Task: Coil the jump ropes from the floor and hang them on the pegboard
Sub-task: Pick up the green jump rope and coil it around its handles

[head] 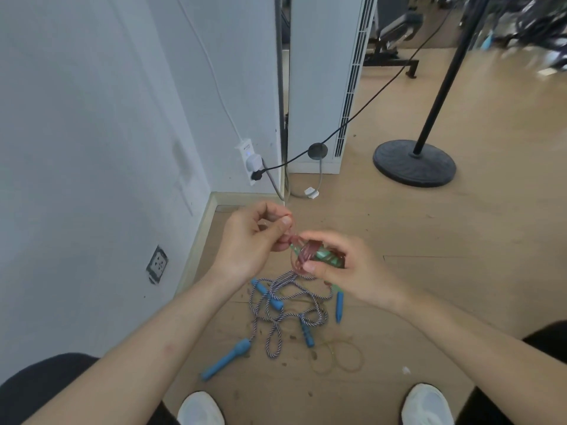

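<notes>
The left hand pinches a loop of red cord between its thumb and curled fingers. Just right of those fingers, the right hand grips the green handles, with the thumb pressed on the near side and the fingers curled round the far side. The cord is wound in several turns around the handles. They look like two held together, though blur leaves that unsure. A short stretch of cord joins the two grips.

Below the fingers, on the floor, lies a tangle of braided ropes, purple and white, with blue handles spread around it. Under the right wrist a thin yellow cord lies in loose loops beside the tangle. Nearer the person than the tangle stand two white shoes.

Beyond the fingers, a power strip hangs on the wall with plugs in it. Well to the right of the fingers and farther off sits a black stand base.
</notes>
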Available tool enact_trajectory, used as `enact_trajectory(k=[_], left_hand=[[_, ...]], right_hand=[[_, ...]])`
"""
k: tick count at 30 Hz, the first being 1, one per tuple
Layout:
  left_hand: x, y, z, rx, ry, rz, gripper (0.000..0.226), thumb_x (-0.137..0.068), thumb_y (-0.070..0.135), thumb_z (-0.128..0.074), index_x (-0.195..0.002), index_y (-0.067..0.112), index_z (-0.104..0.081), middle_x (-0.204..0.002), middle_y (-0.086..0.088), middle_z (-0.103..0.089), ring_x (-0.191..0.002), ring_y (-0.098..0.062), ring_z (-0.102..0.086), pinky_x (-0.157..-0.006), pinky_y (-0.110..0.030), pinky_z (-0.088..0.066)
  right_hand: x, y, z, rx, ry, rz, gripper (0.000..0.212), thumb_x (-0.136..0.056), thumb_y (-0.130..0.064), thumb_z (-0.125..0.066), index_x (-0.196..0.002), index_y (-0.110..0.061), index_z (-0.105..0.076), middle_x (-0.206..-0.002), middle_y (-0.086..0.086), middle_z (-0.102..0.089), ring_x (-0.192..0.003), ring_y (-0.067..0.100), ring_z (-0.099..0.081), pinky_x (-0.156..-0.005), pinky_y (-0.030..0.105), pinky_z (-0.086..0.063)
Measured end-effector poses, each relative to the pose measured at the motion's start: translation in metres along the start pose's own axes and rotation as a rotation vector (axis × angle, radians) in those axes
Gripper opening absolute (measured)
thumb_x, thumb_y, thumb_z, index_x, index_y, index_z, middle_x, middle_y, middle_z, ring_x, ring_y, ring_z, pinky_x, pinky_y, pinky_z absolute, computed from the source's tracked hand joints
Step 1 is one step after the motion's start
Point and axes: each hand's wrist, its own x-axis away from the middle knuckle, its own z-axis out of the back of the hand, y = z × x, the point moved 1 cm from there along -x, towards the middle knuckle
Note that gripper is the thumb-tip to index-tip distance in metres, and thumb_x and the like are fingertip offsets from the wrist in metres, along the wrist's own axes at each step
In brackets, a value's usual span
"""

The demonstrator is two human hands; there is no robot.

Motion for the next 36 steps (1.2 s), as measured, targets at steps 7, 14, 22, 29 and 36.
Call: enact_trajectory(k=[7,14,22,29,36], left_hand=[[-0.004,0.002,0.001,0.013,0.010,0.051,0.010,-0.094,0.007,-0.066,-0.088,0.016,-0.067,-0.065,0.010,-0.068,-0.061,-0.017,-0.071,-0.059,-0.029,-0.059],[0.003,0.002,-0.002,-0.028,0.039,-0.117,0.015,-0.094,0.001,-0.063,-0.088,0.014,-0.067,-0.068,-0.004,-0.069,-0.064,-0.018,-0.070,-0.065,-0.025,-0.058],[0.003,0.003,0.005,-0.044,-0.116,-0.198,0.012,-0.095,0.001,-0.062,-0.090,0.010,-0.067,-0.073,-0.010,-0.068,-0.069,-0.021,-0.069,-0.067,-0.028,-0.058],[-0.008,0.007,0.010,-0.016,-0.065,-0.135,0.011,-0.091,0.002,-0.069,-0.089,0.012,-0.072,-0.075,-0.006,-0.070,-0.065,-0.015,-0.069,-0.062,-0.023,-0.055],[-0.008,0.013,0.016,-0.056,-0.016,-0.147,0.017,-0.087,0.002,-0.073,-0.088,0.019,-0.074,-0.077,0.001,-0.073,-0.073,-0.013,-0.069,-0.072,-0.026,-0.059]], right_hand=[[0.004,0.004,-0.003,-0.012,-0.042,0.001,0.041,-0.084,-0.022,-0.079,-0.117,-0.039,-0.063,-0.107,-0.011,-0.066,-0.089,0.009,-0.068,-0.070,0.029,-0.057],[0.000,0.009,-0.008,-0.133,-0.116,-0.106,0.036,-0.083,-0.015,-0.080,-0.110,-0.034,-0.065,-0.095,-0.005,-0.073,-0.066,0.015,-0.068,-0.051,0.041,-0.057],[-0.006,0.013,-0.004,-0.104,-0.093,-0.143,0.038,-0.082,-0.022,-0.079,-0.116,-0.032,-0.065,-0.099,-0.010,-0.074,-0.082,0.012,-0.071,-0.070,0.036,-0.057],[-0.015,0.000,0.002,0.019,0.036,-0.067,0.052,-0.082,-0.030,-0.081,-0.131,-0.030,-0.061,-0.125,-0.020,-0.065,-0.117,-0.012,-0.055,-0.091,0.000,-0.035],[-0.028,-0.015,0.001,-0.117,0.182,-0.027,0.017,-0.089,-0.021,-0.073,-0.100,-0.034,-0.073,-0.098,-0.015,-0.074,-0.095,-0.002,-0.065,-0.085,0.019,-0.050]])
